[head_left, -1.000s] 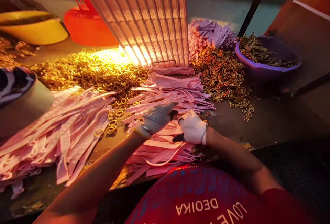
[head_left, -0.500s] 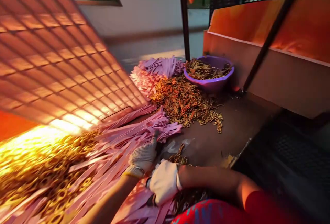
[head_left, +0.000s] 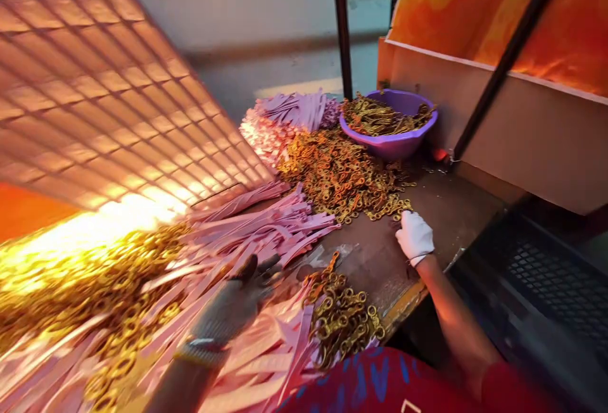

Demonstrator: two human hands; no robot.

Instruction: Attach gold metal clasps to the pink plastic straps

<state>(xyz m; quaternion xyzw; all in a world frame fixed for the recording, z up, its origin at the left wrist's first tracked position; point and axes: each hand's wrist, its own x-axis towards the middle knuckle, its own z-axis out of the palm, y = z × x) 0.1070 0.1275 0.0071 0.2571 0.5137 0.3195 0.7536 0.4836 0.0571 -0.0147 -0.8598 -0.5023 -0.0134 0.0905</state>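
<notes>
My left hand (head_left: pixel 235 302) — grip spread — is over straps (head_left: pixel 268 340) on the bench (head_left: pixel 444 194). Beneath the wall (head_left: pixel 280 14), my right hand (head_left: pixel 415 235) curls closed beside clasps (head_left: pixel 349 178).

Our white-gloved right hand (head_left: pixel 415 237) moved out to the brass-coloured metal clasp pile (head_left: pixel 349 178); our grey-gloved left hand (head_left: pixel 235 305) opened.

I count two gloves, one on my left hand (head_left: pixel 228 311) and one on my right hand (head_left: pixel 415 235). There is one purple basin (head_left: pixel 392 142) on the far side, and two dark poles (head_left: pixel 342 33). Metal clasps make two heaps on the table, one far heap (head_left: pixel 339 175) and one near heap (head_left: pixel 339 318). The clasps, gold rings (head_left: pixel 118 280) and pink straps (head_left: pixel 266 223) overlap too much for me to count singly.
</notes>
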